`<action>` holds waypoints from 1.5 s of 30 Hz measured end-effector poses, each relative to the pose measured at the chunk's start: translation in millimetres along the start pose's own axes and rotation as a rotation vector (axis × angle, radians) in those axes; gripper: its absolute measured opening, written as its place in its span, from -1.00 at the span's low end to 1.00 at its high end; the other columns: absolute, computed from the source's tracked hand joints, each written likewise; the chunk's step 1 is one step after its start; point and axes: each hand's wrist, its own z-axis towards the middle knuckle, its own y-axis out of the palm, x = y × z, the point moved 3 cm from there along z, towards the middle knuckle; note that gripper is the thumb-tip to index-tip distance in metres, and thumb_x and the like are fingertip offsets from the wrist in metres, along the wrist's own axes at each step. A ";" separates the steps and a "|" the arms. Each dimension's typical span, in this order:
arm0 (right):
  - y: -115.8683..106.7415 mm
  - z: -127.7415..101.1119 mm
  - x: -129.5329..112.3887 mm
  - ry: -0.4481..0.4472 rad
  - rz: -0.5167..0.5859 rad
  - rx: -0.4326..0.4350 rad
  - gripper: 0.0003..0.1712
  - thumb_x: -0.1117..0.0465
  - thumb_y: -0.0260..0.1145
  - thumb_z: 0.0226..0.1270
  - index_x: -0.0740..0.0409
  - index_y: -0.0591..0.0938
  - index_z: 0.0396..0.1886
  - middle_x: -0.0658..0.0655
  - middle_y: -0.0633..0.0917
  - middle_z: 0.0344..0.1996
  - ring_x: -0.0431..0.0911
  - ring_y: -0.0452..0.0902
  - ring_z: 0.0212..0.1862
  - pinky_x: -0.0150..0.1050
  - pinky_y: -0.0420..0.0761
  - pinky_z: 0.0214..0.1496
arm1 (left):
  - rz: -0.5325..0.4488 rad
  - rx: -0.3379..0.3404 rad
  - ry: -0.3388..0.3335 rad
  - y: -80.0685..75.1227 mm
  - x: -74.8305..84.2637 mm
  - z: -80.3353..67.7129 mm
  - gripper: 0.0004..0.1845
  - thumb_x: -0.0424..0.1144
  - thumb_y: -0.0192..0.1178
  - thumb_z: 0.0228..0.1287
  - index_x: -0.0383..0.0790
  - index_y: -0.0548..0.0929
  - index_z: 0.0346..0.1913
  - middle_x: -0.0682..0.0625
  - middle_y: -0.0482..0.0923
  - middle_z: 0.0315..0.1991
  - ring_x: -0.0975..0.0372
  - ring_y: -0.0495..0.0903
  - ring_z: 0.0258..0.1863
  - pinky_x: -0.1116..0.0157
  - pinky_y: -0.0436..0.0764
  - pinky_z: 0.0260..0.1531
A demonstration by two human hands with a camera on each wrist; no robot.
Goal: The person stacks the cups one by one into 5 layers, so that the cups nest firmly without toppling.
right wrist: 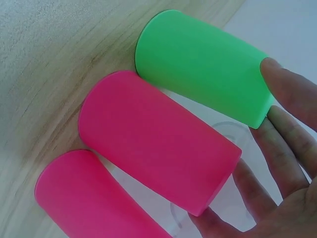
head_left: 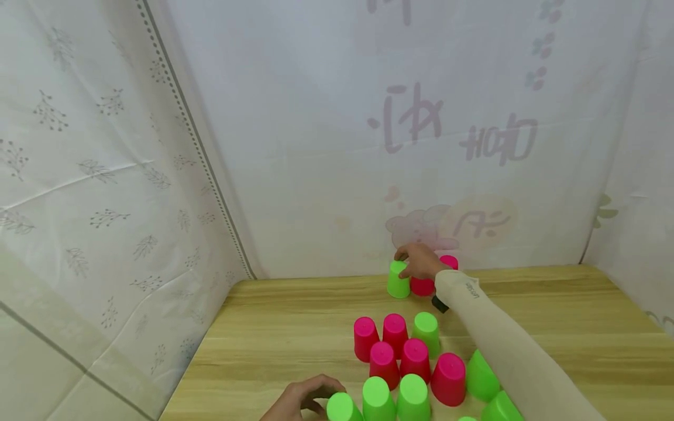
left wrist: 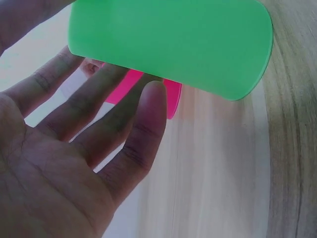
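My right hand (head_left: pixel 421 261), reaching to the back of the table, pinches the closed end of an upside-down green cup (head_left: pixel 398 280). In the right wrist view its thumb (right wrist: pixel 290 87) lies on that green cup, with fingers on the far side. Right beside it stand two pink cups, the nearer one (right wrist: pixel 158 141) close under the other fingertips. At the front edge of the head view, my left hand (head_left: pixel 302 399) is beside another upside-down green cup (head_left: pixel 342 408). Its fingers are loosely extended, some reaching behind the cup (left wrist: pixel 173 44) in the left wrist view.
Several upside-down pink cups (head_left: pixel 383 362) stand grouped mid-table, with a green cup (head_left: pixel 426 333) at their back right. More green cups (head_left: pixel 413 397) line the front, some partly behind my right forearm (head_left: pixel 516 351). Printed cloth (head_left: pixel 316 146) hangs behind the wooden table (head_left: pixel 284 327).
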 end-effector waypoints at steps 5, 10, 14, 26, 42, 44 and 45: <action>0.5 -1.9 4.1 0.019 0.010 0.010 -0.50 0.28 0.58 0.07 0.28 0.67 0.04 0.27 0.74 0.06 0.17 0.60 0.19 0.05 0.54 0.32 | 0.007 -0.016 0.034 0.6 -0.4 2.7 -0.46 -0.21 0.34 0.32 -0.40 0.47 0.25 -0.15 0.61 0.17 0.48 0.55 0.19 0.38 0.65 -0.02; -1.0 -5.8 7.3 0.015 0.021 0.011 -0.48 0.27 0.58 0.07 0.30 0.66 0.06 0.28 0.73 0.07 0.18 0.60 0.19 0.06 0.55 0.32 | 0.029 0.001 0.030 -0.6 0.4 4.8 -0.49 -0.21 0.32 0.33 -0.35 0.48 0.25 -0.11 0.62 0.17 0.47 0.56 0.16 0.38 0.65 -0.02; -3.8 -7.9 11.2 -0.008 0.018 0.015 -0.47 0.27 0.58 0.07 0.32 0.66 0.06 0.28 0.73 0.07 0.19 0.61 0.19 0.06 0.56 0.31 | 0.056 0.032 0.031 -3.7 2.1 4.3 -0.55 -0.22 0.28 0.37 -0.30 0.50 0.24 -0.02 0.65 0.12 0.47 0.59 0.09 0.39 0.65 -0.06; -27.4 -27.8 19.7 -0.059 0.060 0.014 -0.42 0.25 0.50 0.18 0.34 0.58 0.19 0.31 0.69 0.13 0.21 0.59 0.22 0.08 0.60 0.27 | 0.211 0.149 0.077 -29.1 7.7 3.8 -0.59 -0.19 0.35 0.30 -0.17 0.55 0.17 -0.11 0.66 0.04 0.46 0.60 0.04 0.36 0.66 -0.09; -55.3 -79.6 42.0 -0.130 0.224 0.055 -0.37 0.23 0.49 0.18 0.27 0.53 0.25 0.37 0.64 0.19 0.30 0.55 0.25 0.29 0.52 0.29 | 0.275 0.279 0.000 -75.5 3.8 25.7 -0.58 -0.13 0.33 0.33 -0.13 0.55 0.19 -0.13 0.67 0.08 0.37 0.65 0.02 0.33 0.68 -0.10; -55.2 -88.2 45.2 -0.134 0.236 0.057 -0.38 0.21 0.49 0.19 0.23 0.54 0.25 0.35 0.64 0.20 0.29 0.55 0.26 0.30 0.51 0.28 | 0.277 0.283 -0.008 -80.6 1.9 29.6 -0.56 -0.13 0.32 0.34 -0.17 0.54 0.21 -0.16 0.66 0.11 0.33 0.65 0.03 0.34 0.68 -0.11; -54.9 -92.9 46.1 -0.133 0.242 0.052 -0.38 0.19 0.49 0.19 0.21 0.54 0.25 0.34 0.64 0.21 0.28 0.55 0.26 0.32 0.52 0.27 | 0.279 0.289 -0.016 -82.9 1.3 31.6 -0.55 -0.12 0.32 0.33 -0.17 0.54 0.22 -0.17 0.65 0.12 0.30 0.65 0.04 0.35 0.68 -0.11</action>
